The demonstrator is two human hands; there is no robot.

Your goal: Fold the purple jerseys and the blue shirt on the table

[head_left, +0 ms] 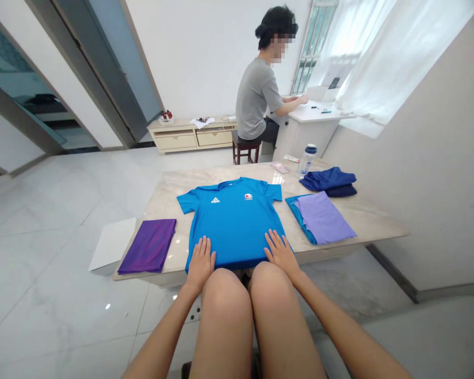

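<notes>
A blue short-sleeved T-shirt (237, 223) lies spread flat on the table, its collar toward the far side and two small chest logos facing up. Its lower hem hangs at the table's near edge. My left hand (202, 263) rests flat on the shirt's lower left corner, fingers stretched out. On the lower right part, my right hand (280, 252) lies flat with its fingers spread. Neither hand grips the cloth. Left of the shirt is a folded purple garment (148, 246). To the right, a folded lilac garment (326, 218) lies on a folded teal one (302, 218).
Dark blue folded clothes (327, 180) and a clear water bottle (307, 160) stand at the right rear of the marble table (371, 218). Beyond it, a person (256, 95) sits on a stool at a white desk (319, 113). A low cabinet (193, 136) lines the wall.
</notes>
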